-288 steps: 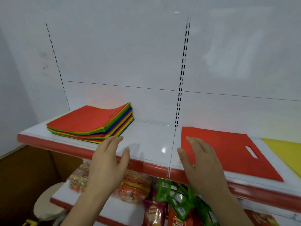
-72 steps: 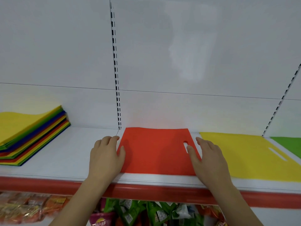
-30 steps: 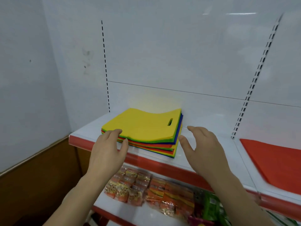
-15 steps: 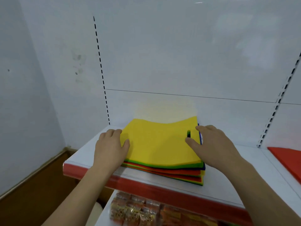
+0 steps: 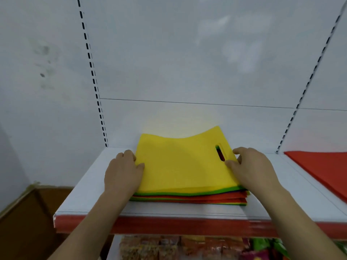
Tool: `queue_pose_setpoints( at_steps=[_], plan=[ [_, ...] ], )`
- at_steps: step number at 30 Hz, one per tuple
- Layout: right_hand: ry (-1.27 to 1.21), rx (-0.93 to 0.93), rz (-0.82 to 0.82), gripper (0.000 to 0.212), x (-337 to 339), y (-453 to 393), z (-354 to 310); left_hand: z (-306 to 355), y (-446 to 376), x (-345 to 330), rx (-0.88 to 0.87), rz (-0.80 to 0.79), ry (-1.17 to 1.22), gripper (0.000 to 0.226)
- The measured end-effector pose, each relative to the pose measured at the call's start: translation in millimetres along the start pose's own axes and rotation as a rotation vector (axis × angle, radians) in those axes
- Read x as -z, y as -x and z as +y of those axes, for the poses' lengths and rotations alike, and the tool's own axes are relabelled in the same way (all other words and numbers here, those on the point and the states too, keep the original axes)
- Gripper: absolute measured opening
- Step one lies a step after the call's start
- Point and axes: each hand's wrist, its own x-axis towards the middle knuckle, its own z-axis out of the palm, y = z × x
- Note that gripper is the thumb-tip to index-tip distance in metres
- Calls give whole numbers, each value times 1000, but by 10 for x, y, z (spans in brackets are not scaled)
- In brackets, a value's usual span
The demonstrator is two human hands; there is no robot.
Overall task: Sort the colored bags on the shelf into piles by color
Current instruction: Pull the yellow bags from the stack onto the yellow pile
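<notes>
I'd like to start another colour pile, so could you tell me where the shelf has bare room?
Bare shelf lies between the mixed stack and the red bag; a narrower strip runs left of the stack. Both hands crowd the yellow bag.

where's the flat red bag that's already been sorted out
In the head view, the flat red fabric bag lies at the far right of the white shelf, past the slotted upright, to the right of the right hand on the mixed stack's yellow top bag.

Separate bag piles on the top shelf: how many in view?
2. The mixed-colour stack of flat bags, yellow on top, sits between both hands; the flat red bag lies to the right. More may lie out of frame.
</notes>
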Motion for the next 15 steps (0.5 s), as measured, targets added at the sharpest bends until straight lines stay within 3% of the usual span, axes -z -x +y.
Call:
queue_pose_setpoints(
  at_steps=[6, 11, 15],
  plan=[
    [-17, -10, 166, 17, -143, 80, 54, -33, 34, -65, -127, 97, -144, 22],
    [-41, 8, 234, 10, -181, 90, 96, -58, 47, -93, -220, 195, -194, 23],
    [-117, 71, 357, 7, -151, 143, 86, -56, 19, -1, -315, 383, -175, 26]
  ],
)
